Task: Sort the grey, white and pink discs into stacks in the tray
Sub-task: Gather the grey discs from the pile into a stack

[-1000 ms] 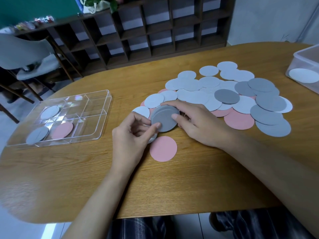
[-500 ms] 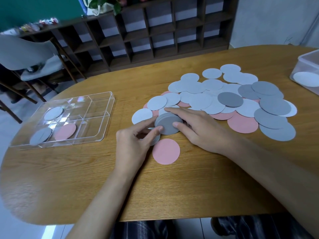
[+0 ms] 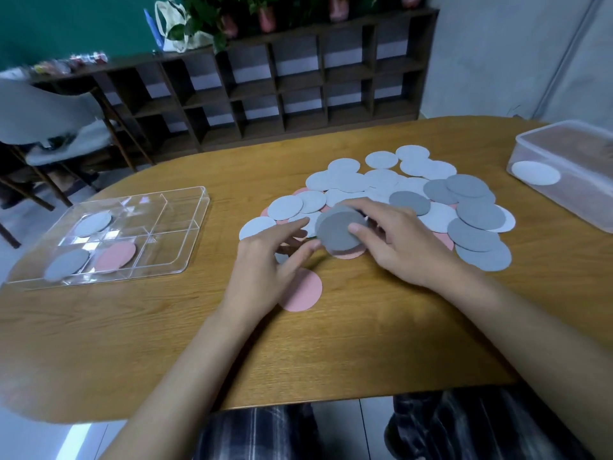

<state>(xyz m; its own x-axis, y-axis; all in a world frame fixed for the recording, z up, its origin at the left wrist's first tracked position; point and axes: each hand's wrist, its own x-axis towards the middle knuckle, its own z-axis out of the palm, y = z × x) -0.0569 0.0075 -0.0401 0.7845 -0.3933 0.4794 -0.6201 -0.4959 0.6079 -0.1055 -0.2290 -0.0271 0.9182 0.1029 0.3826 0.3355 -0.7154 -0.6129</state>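
The fingers [image 3: 374,207] of the right hand [image 3: 401,250] were curled over the far edge of a grey stack [image 3: 333,233] of discs, with the thumb pressed on its top face, so that hand was grasping the stack just above the centre of the frame. The stack was lifted and tilted, its flat face turned toward the camera; how many discs it held could not be told. The left hand [image 3: 262,263] lay just left of it, fingers straight and loose, holding nothing, its thumb tip at the stack's lower left edge; whether it touched could not be settled. A pink disc [image 3: 348,254] showed directly beneath the stack, and a loose pink disc [image 3: 305,293] lay lower down on the table [image 3: 381,343], partly under the left hand. The unsorted pile [image 3: 477,214] spread right of centre.

The relation that mattered was sideways. The tray [image 3: 169,237] sat at the left of the frame, well apart from the stack, and its grey disc [image 3: 66,264] lay in the lower left compartment. So the goal lay left of both hands, and the left hand stood between stack and tray, the nearer of the two. Being round, the discs had no long axis to line up; only the flat face needed levelling. In my judgement a pass to the left hand would have spared the right a long reach across.
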